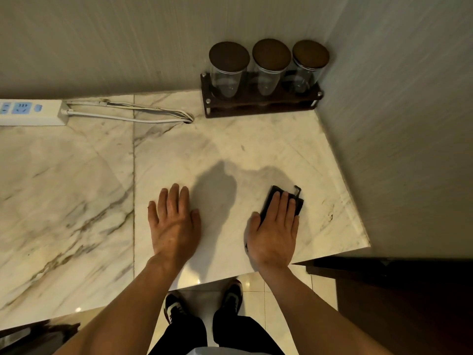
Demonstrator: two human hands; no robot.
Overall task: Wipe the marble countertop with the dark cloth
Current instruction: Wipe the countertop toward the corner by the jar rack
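The marble countertop (pixel 76 190) is pale with brown veins and fills most of the view. A folded dark cloth (pixel 297 204) lies on it near the right front corner. My right hand (pixel 275 231) presses flat on the cloth, fingers together, covering most of it; only the far edge and a small loop show. My left hand (pixel 175 224) rests flat on the bare marble to the left of it, palm down and holding nothing.
Three glass jars with dark lids (pixel 268 67) stand in a dark wooden rack (pixel 258 107) at the back right corner. A white power strip (pixel 30 112) with its cable (pixel 143 115) lies at the back left. Walls close off the back and right sides.
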